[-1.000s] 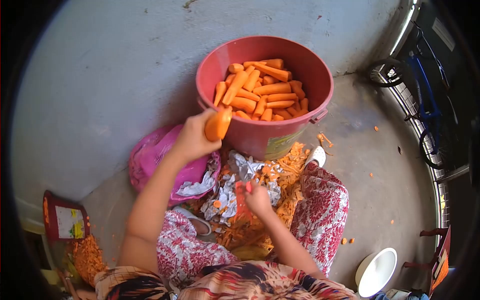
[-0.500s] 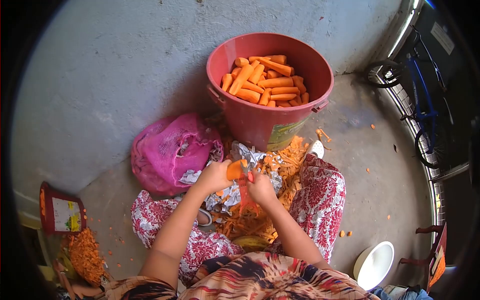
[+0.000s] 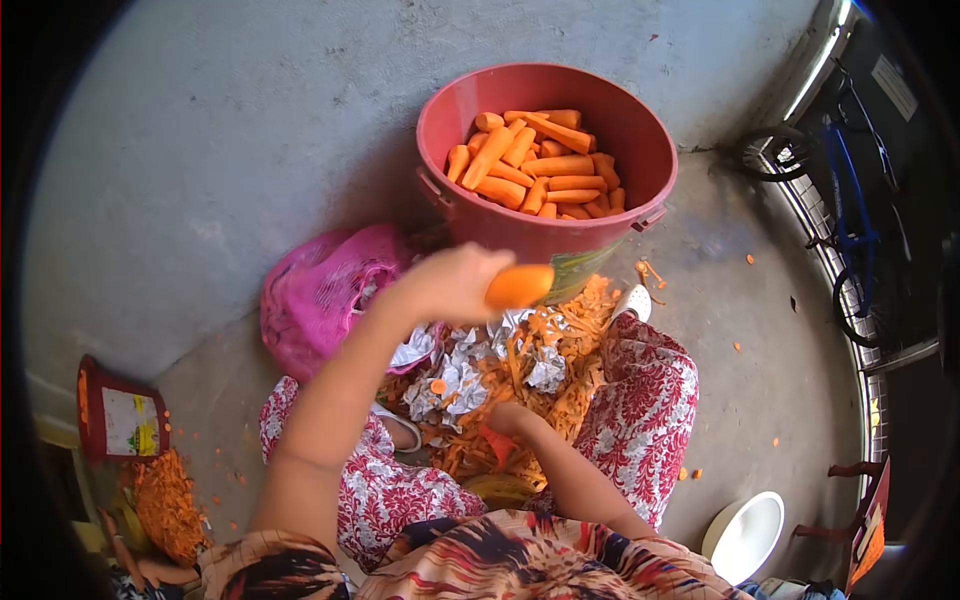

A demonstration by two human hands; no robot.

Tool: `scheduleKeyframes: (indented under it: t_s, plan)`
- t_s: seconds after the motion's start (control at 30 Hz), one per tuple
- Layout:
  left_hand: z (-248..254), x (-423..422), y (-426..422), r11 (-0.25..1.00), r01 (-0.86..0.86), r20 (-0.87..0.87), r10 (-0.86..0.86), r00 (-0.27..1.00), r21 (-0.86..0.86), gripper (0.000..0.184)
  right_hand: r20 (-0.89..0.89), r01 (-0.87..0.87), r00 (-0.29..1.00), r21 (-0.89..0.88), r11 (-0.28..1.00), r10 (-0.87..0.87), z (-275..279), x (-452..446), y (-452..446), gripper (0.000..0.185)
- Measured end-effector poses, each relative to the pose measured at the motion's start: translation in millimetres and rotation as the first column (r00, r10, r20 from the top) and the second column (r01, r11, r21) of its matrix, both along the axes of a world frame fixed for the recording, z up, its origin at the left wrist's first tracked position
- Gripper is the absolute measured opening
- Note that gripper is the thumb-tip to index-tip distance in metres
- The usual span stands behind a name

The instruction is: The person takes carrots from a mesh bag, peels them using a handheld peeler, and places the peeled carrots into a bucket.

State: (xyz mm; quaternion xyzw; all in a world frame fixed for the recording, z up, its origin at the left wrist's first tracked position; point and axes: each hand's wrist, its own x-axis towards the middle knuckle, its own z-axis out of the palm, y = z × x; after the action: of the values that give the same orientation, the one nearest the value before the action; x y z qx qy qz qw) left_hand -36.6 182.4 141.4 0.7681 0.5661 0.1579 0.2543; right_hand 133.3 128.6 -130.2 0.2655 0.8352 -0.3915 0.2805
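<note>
My left hand (image 3: 460, 283), slightly blurred, is raised in front of the red bucket and closed around a peeled carrot (image 3: 520, 286). Lower down, my right hand (image 3: 510, 420) is curled over the heap of carrot peelings (image 3: 570, 385). A bit of a red cutting tool (image 3: 497, 445) shows beneath it; the blade is hidden. Many peeled carrots (image 3: 560, 165) lie inside the big red bucket (image 3: 480, 228). A small carrot slice (image 3: 438, 386) shows against the crumpled silvery paper (image 3: 455, 375) between my legs.
Left of the bucket slumps a pink mesh sack (image 3: 310, 300). A smaller red bucket (image 3: 92, 410) lies at far left beside more peelings (image 3: 170, 510). A white basin (image 3: 745, 538) is at lower right. A blue bicycle (image 3: 848, 200) stands along the right side.
My left hand has lifted the carrot up and right toward the bucket. My right hand has dropped toward the peelings with the red tool. A carrot slice now shows over the paper.
</note>
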Motion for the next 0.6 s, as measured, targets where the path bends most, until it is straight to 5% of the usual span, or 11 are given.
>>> scheduleKeyframes:
  t_s: [0.1, 0.13, 0.23, 0.37, 0.43, 0.47, 0.5, 0.57, 0.6]
  plan:
    - [33.2, -8.5, 51.1, 0.913, -0.193, 0.032, 0.195, 0.98, 0.358, 0.054, 0.049, -0.054, 0.997, -0.02, 0.998, 0.055, -19.3, 3.0, 1.0, 0.028]
    - [20.4, -21.5, 81.4, 0.759, -0.205, 0.039, 0.23, 0.972, 0.618, 0.055, 0.054, 0.01, 0.999, -0.039, 0.999, -0.007, -14.3, 3.2, 1.1, 0.028]
    - [19.5, -54.4, 109.1, 0.435, -0.145, -0.133, 0.547, 0.827, 0.889, 0.047, 0.089, 0.143, 0.987, -0.078, 0.987, -0.136, -0.9, 4.5, 1.1, 0.029]
    - [-43.5, -129.1, 99.3, 0.734, -0.429, -0.07, 0.54, 0.839, 0.526, 0.022, 0.064, 0.103, 0.993, -0.061, 0.993, -0.099, -49.0, 4.7, 3.7, 0.029]
    - [-120.6, -179.5, 81.2, 0.711, -0.667, 0.298, 0.601, 0.741, 0.224, 0.015, 0.031, 0.063, 0.998, -0.07, 0.996, -0.061, -74.5, 3.6, -3.1, 0.029]
    - [-144.0, -189.0, 62.3, 0.682, -0.726, 0.485, 0.667, 0.565, -0.093, 0.012, 0.033, 0.05, 0.998, -0.08, 0.996, -0.047, -85.5, 6.4, -2.7, 0.029]
    - [-166.7, -192.3, 39.8, 0.625, -0.668, 0.597, 0.733, 0.326, -0.404, 0.01, 0.038, 0.037, 0.999, -0.086, 0.996, -0.034, -92.8, 6.6, -0.7, 0.028]
    - [-219.8, -197.4, 3.5, 0.575, -0.473, 0.55, 0.809, 0.208, -0.667, 0.009, 0.037, 0.168, 0.986, -0.111, 0.98, -0.165, -54.3, 5.4, 1.3, 0.028]
    - [-249.0, -203.1, -13.5, 0.602, -0.504, 0.473, 0.799, 0.372, -0.62, 0.012, 0.026, 0.15, 0.989, -0.119, 0.981, -0.148, -52.0, 6.4, 3.6, 0.029]
